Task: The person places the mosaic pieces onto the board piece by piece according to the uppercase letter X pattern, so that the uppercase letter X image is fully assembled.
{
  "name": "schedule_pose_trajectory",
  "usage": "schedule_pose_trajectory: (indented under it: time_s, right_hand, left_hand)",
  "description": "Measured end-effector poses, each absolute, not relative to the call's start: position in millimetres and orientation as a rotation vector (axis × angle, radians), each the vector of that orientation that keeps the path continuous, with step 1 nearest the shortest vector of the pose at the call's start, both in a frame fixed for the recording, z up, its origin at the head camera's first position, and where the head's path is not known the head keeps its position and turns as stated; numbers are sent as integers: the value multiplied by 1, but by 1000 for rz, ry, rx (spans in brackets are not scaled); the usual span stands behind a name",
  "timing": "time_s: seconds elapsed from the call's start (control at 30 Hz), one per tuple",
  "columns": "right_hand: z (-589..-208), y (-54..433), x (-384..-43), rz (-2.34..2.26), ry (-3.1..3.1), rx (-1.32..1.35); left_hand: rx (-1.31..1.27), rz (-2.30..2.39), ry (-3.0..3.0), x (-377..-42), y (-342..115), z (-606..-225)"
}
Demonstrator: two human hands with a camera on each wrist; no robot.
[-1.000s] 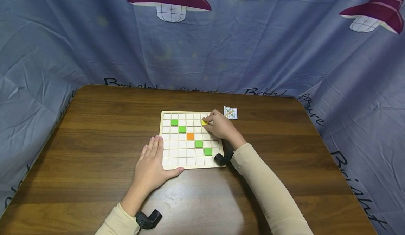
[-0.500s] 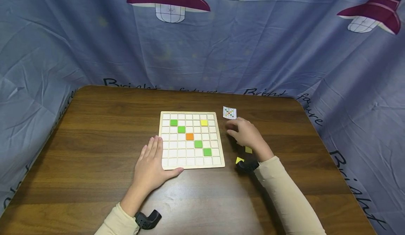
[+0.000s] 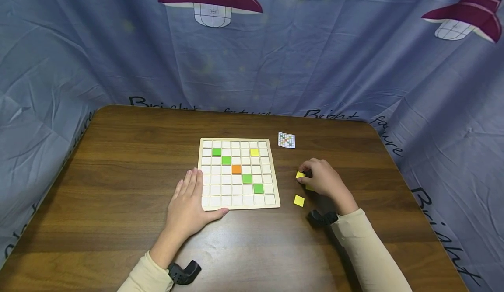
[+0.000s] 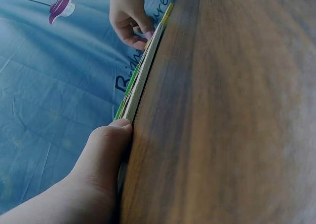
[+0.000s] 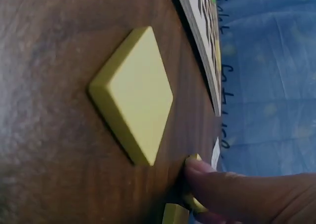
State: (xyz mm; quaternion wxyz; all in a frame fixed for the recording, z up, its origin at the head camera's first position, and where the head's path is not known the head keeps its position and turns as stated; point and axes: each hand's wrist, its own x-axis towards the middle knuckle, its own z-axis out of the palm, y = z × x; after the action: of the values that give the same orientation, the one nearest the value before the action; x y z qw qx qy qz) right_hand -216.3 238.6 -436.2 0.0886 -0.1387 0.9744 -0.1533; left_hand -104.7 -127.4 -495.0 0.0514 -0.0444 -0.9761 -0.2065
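A pale wooden grid board (image 3: 236, 207) with white squares lies mid-table. Set in it are several green tiles (image 3: 247, 179) on a slant, an orange tile (image 3: 236, 169) and a yellow tile (image 3: 254, 152) at upper right. My left hand (image 3: 187, 206) lies along the board's left edge, fingers straight, thumb at the near edge. Right of the board, my right hand (image 3: 323, 179) pinches a second yellow tile (image 3: 300, 175) between thumb and finger. A third yellow tile (image 3: 309, 188) shows partly from under that hand. Nearer me lies one more yellow tile (image 5: 133, 95), flat on the wood.
A small card (image 3: 286, 140) printed with a coloured grid lies beyond the board's far right corner. The brown wooden table (image 3: 138, 152) ends at a blue curtain (image 3: 315, 56) printed with lamps and lettering, which hangs round the back and sides.
My right hand has left the yellow tile on the board's upper right square, moved right and toward me, and now pinches another yellow tile. My left hand has stayed put.
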Motion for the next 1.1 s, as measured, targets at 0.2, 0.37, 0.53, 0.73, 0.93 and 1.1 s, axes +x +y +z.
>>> schedule_pose_trajectory:
  time_s: [0.2, 0.37, 0.53, 0.73, 0.93, 1.1]
  right_hand:
    - [-438, 230, -221, -566, 2864, -428]
    - [-436, 209, -229, -690, 2822, -494]
    - [-437, 182, -238, -808, 2787, -504]
    - [-435, 157, -245, -902, 2765, -490]
    - [-434, 136, -251, -1041, 2699, -493]
    - [-438, 121, -253, -1092, 2677, -506]
  left_hand:
    - [-132, -623, -2964, -104, -128, -495]
    - [-134, -623, -2976, -105, -128, -494]
    - [-133, -626, -2990, -105, -128, -494]
    - [-142, -623, -2978, -105, -127, -495]
    - [-137, -616, -2969, -105, -127, -495]
    - [-136, -622, -2970, -105, -127, -495]
